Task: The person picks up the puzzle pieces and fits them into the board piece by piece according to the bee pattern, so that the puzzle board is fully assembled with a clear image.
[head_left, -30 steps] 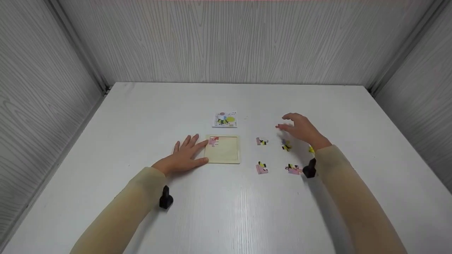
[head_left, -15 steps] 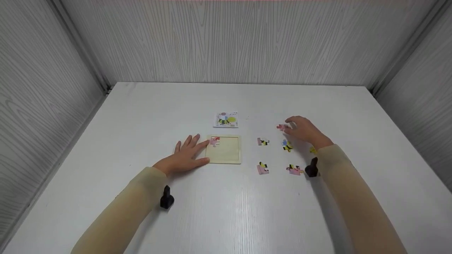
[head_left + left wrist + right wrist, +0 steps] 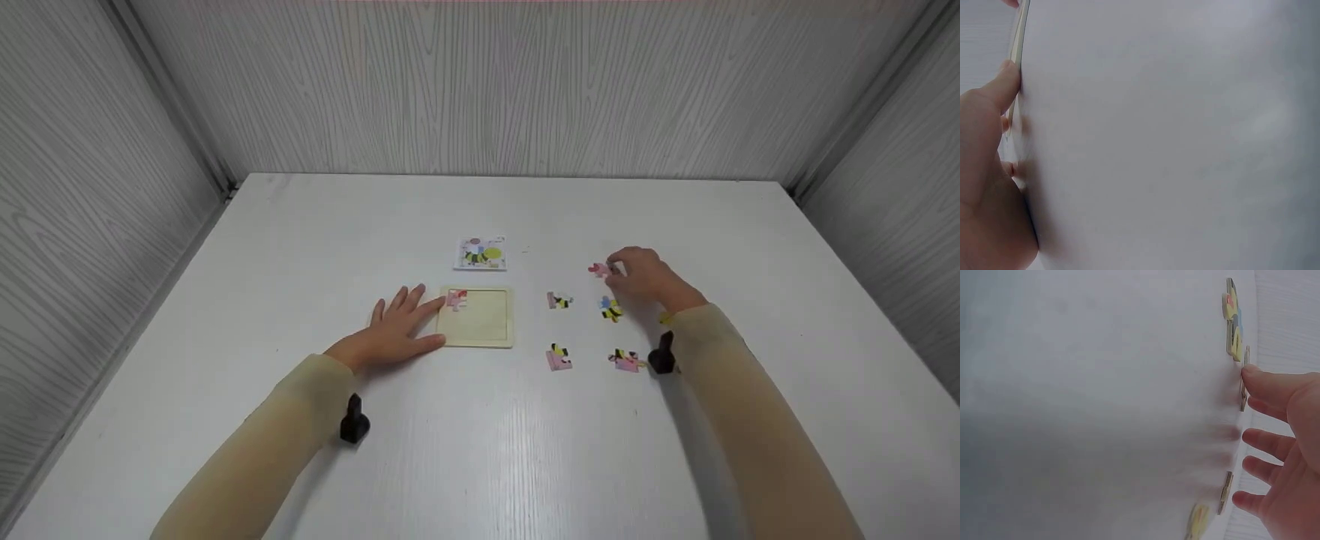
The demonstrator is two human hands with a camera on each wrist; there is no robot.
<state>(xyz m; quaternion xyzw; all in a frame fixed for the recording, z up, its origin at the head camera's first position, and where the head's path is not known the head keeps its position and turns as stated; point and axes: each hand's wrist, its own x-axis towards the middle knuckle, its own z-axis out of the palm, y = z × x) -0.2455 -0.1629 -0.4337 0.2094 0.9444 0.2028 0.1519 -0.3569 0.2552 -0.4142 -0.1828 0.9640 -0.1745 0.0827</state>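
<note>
In the head view my left hand [image 3: 390,336] lies flat, fingers spread. Its index fingertip and thumb touch the left edge of a square wooden puzzle tray [image 3: 512,319]. A pink puzzle piece [image 3: 457,299] sits in the tray's upper left corner. On the right, my right hand [image 3: 646,276] pinches another pink puzzle piece [image 3: 598,269] on the tabletop between thumb and index finger. Seen from the right wrist, the thumb [image 3: 1264,385] meets that thin piece, while the other fingers extend apart. The left wrist view shows the left thumb [image 3: 1005,84] against the tray's edge.
Several loose pieces lie right of the tray: a bee piece [image 3: 559,301], a blue-and-yellow piece [image 3: 610,309], a pink-and-yellow piece [image 3: 559,358] and a pink piece [image 3: 626,361]. A yellow piece [image 3: 665,318] is partly hidden by the right wrist. A bee picture card [image 3: 481,253] lies behind the tray.
My right hand has moved slightly right and down onto the pink piece, and its thumb and index finger have closed around it. The left hand stays in place by the tray.
</note>
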